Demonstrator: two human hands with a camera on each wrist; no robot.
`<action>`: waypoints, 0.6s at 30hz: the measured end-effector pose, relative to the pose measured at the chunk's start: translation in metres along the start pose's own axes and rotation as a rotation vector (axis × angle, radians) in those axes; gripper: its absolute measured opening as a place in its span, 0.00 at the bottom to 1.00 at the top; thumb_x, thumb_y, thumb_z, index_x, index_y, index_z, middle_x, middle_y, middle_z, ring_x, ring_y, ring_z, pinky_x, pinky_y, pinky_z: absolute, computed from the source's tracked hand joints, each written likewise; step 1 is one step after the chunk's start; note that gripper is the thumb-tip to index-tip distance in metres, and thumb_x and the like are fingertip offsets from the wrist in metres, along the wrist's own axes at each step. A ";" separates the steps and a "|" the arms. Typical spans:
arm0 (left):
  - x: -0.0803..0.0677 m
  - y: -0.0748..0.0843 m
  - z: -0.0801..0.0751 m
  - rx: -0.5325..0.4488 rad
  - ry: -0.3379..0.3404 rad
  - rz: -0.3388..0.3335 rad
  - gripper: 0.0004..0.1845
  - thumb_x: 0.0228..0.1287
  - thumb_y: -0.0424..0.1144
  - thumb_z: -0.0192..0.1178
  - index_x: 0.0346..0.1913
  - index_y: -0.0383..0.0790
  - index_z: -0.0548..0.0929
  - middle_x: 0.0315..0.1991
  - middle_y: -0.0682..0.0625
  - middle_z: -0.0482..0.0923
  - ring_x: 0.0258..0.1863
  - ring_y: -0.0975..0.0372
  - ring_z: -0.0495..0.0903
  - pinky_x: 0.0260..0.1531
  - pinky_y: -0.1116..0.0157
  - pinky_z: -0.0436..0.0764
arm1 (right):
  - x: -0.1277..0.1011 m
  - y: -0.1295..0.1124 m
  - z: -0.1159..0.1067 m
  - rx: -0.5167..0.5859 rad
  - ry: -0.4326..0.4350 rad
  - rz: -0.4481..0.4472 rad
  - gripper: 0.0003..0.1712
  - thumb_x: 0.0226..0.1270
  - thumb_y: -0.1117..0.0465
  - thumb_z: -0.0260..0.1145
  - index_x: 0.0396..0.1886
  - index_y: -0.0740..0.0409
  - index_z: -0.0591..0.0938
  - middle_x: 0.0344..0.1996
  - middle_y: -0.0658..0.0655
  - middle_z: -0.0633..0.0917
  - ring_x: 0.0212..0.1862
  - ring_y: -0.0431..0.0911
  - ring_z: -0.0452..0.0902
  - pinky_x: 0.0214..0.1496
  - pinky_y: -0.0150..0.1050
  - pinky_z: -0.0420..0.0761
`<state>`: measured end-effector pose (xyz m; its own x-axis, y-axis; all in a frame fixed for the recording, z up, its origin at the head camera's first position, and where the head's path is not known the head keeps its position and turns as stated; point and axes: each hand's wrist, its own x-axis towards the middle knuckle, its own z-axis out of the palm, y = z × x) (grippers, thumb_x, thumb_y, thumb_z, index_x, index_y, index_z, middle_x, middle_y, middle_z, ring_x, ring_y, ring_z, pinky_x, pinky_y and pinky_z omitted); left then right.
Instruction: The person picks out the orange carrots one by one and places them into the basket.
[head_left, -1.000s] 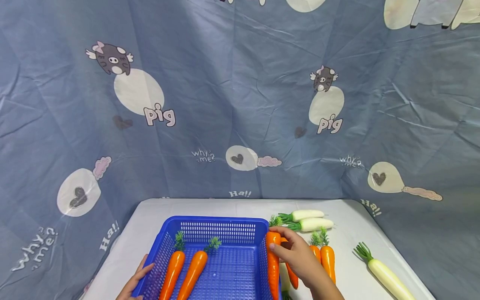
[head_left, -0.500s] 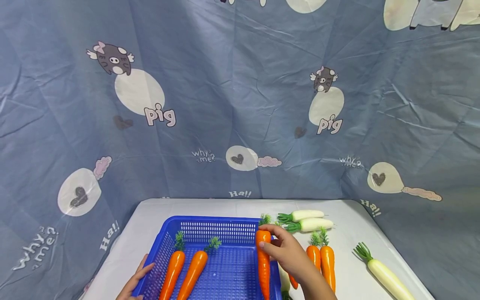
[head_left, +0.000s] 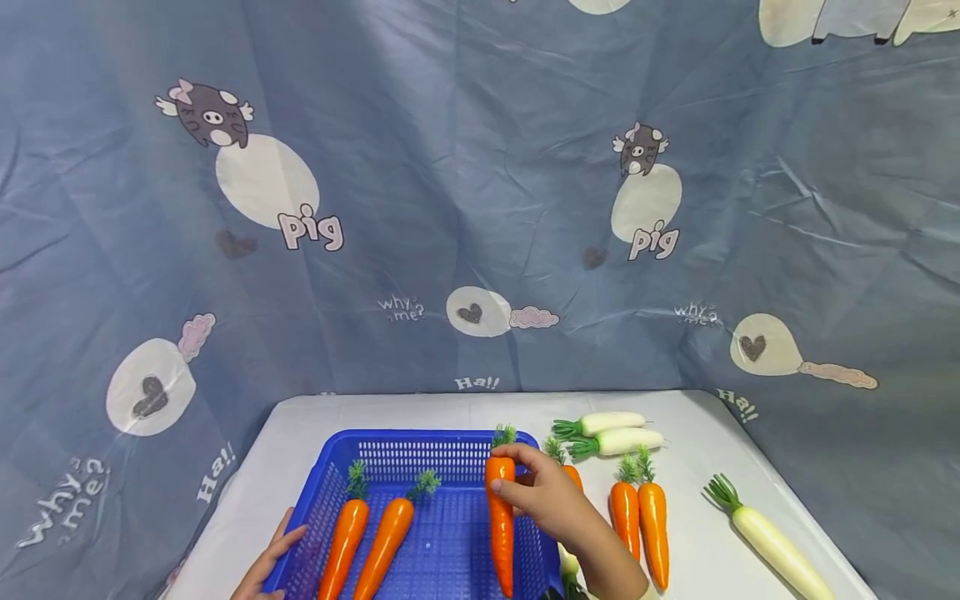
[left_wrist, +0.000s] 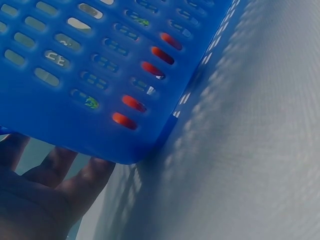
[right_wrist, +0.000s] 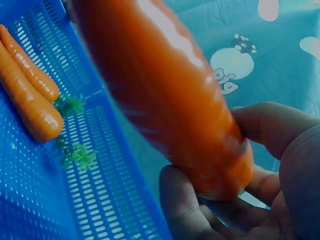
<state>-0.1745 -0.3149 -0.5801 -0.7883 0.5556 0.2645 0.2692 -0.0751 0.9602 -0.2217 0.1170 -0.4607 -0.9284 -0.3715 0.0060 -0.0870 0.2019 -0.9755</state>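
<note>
A white counter [head_left: 465, 412] is seen, backed and flanked by a draped blue-grey cloth [head_left: 480, 208] printed with cartoon pigs, pale balloons and the words "pig", "why me?" and "Ha!!". A blue perforated basket [head_left: 420, 446] is set on the near left part of the counter.

Six carrots can be counted. Two carrots [head_left: 367, 537] are laid side by side in the left half of the basket, leaves toward the far wall. One carrot [head_left: 500, 525] is held over the right half of the basket, tip toward the viewer, gripped near its leafy end by the right hand [head_left: 543, 500], whose fingers [right_wrist: 185, 210] and thumb are curled round it. Two more carrots [head_left: 637, 525] are laid on the counter just right of the basket, and a sixth [head_left: 572, 475] is partly hidden behind the right hand.

Three white radishes are counted: a pair [head_left: 611, 433] near the far right corner of the basket and a single one [head_left: 772, 542] well apart at the right edge.

The left hand [head_left: 270, 562] is rested against the basket's near left corner, its fingers [left_wrist: 87, 177] straight and touching the outer wall.
</note>
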 end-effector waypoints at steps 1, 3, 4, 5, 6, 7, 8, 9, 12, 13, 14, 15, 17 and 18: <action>0.001 0.000 0.000 -0.016 -0.001 -0.009 0.33 0.69 0.38 0.37 0.76 0.43 0.46 0.64 0.88 0.34 0.59 0.91 0.47 0.50 0.71 0.71 | 0.001 -0.001 0.000 -0.005 -0.005 0.001 0.23 0.64 0.50 0.66 0.58 0.43 0.75 0.45 0.57 0.81 0.42 0.50 0.80 0.40 0.45 0.80; 0.002 0.000 -0.001 -0.030 0.002 -0.007 0.34 0.68 0.38 0.37 0.76 0.43 0.46 0.65 0.88 0.35 0.59 0.91 0.48 0.51 0.71 0.70 | 0.003 -0.002 0.002 -0.006 -0.013 0.002 0.22 0.64 0.49 0.66 0.58 0.43 0.75 0.45 0.56 0.81 0.43 0.50 0.81 0.40 0.45 0.80; 0.002 0.000 -0.001 -0.019 0.004 0.009 0.33 0.68 0.38 0.37 0.76 0.43 0.47 0.65 0.87 0.35 0.60 0.91 0.48 0.51 0.71 0.70 | 0.003 -0.003 0.003 -0.008 -0.016 0.002 0.23 0.63 0.49 0.66 0.57 0.43 0.76 0.45 0.56 0.81 0.43 0.51 0.81 0.40 0.46 0.81; 0.002 0.000 -0.001 -0.015 0.003 0.029 0.33 0.68 0.38 0.37 0.76 0.41 0.47 0.66 0.86 0.35 0.61 0.90 0.48 0.51 0.71 0.70 | 0.004 -0.004 0.004 -0.008 -0.019 0.002 0.23 0.63 0.49 0.66 0.57 0.43 0.76 0.45 0.56 0.81 0.43 0.50 0.81 0.40 0.46 0.81; 0.002 -0.001 -0.001 -0.002 0.006 0.050 0.32 0.70 0.39 0.37 0.76 0.42 0.47 0.66 0.85 0.35 0.61 0.90 0.48 0.51 0.71 0.70 | 0.005 -0.004 0.005 -0.009 -0.022 0.003 0.23 0.63 0.49 0.66 0.57 0.43 0.76 0.44 0.56 0.81 0.43 0.50 0.81 0.40 0.46 0.81; 0.002 -0.001 -0.001 0.018 0.013 0.067 0.32 0.70 0.39 0.37 0.76 0.42 0.48 0.67 0.85 0.35 0.62 0.90 0.48 0.51 0.71 0.70 | 0.006 -0.005 0.006 -0.008 -0.028 0.004 0.23 0.63 0.48 0.66 0.58 0.43 0.76 0.44 0.56 0.82 0.43 0.50 0.81 0.40 0.46 0.81; 0.002 -0.001 -0.001 0.036 0.022 0.071 0.31 0.71 0.40 0.37 0.76 0.44 0.50 0.67 0.84 0.35 0.62 0.90 0.48 0.51 0.72 0.70 | 0.007 -0.006 0.007 -0.008 -0.035 0.002 0.24 0.63 0.49 0.66 0.58 0.45 0.75 0.43 0.57 0.82 0.43 0.50 0.81 0.40 0.46 0.81; 0.001 -0.001 -0.001 0.047 0.025 0.075 0.31 0.72 0.41 0.37 0.76 0.45 0.50 0.67 0.84 0.35 0.62 0.90 0.47 0.51 0.72 0.70 | 0.008 -0.006 0.008 -0.006 -0.043 0.000 0.24 0.63 0.49 0.66 0.58 0.46 0.75 0.43 0.57 0.82 0.42 0.50 0.81 0.40 0.46 0.81; -0.001 -0.001 -0.001 0.069 0.052 0.042 0.30 0.72 0.43 0.38 0.75 0.49 0.52 0.66 0.85 0.35 0.62 0.91 0.46 0.50 0.73 0.70 | 0.011 -0.008 0.010 -0.016 -0.066 -0.001 0.24 0.63 0.50 0.66 0.58 0.48 0.75 0.41 0.57 0.81 0.41 0.50 0.82 0.40 0.46 0.82; -0.001 -0.001 0.000 0.078 0.058 0.035 0.30 0.72 0.43 0.38 0.75 0.49 0.52 0.66 0.86 0.36 0.62 0.92 0.46 0.50 0.73 0.69 | 0.012 -0.008 0.011 -0.017 -0.075 -0.003 0.24 0.64 0.51 0.66 0.58 0.48 0.75 0.41 0.57 0.81 0.41 0.50 0.82 0.40 0.46 0.82; -0.001 -0.001 0.000 0.073 0.061 0.026 0.30 0.72 0.43 0.38 0.75 0.48 0.52 0.66 0.86 0.36 0.61 0.92 0.46 0.50 0.73 0.69 | 0.013 -0.008 0.011 -0.018 -0.081 -0.001 0.24 0.63 0.51 0.66 0.58 0.48 0.75 0.41 0.57 0.81 0.41 0.51 0.82 0.40 0.45 0.82; -0.001 -0.002 0.000 0.070 0.059 0.029 0.30 0.72 0.43 0.38 0.75 0.47 0.52 0.66 0.85 0.36 0.62 0.91 0.46 0.50 0.73 0.70 | 0.014 -0.009 0.012 -0.018 -0.088 0.001 0.23 0.63 0.51 0.66 0.58 0.47 0.75 0.41 0.57 0.81 0.40 0.50 0.82 0.40 0.45 0.82; -0.001 -0.003 0.000 0.068 0.058 0.031 0.30 0.72 0.43 0.38 0.75 0.49 0.52 0.66 0.86 0.36 0.61 0.91 0.47 0.50 0.72 0.70 | 0.016 -0.009 0.013 -0.010 -0.101 0.009 0.23 0.63 0.52 0.67 0.57 0.45 0.75 0.43 0.57 0.81 0.41 0.50 0.82 0.40 0.45 0.82; -0.001 -0.004 0.000 0.066 0.055 0.033 0.30 0.72 0.43 0.38 0.75 0.50 0.53 0.65 0.86 0.36 0.61 0.91 0.47 0.49 0.72 0.71 | 0.017 -0.010 0.014 -0.009 -0.105 0.014 0.23 0.63 0.52 0.67 0.57 0.45 0.75 0.43 0.57 0.81 0.41 0.50 0.82 0.40 0.45 0.83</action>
<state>-0.1754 -0.3153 -0.5840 -0.8068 0.5076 0.3024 0.3304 -0.0367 0.9431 -0.2318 0.0963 -0.4544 -0.8867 -0.4612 -0.0313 -0.0778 0.2157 -0.9734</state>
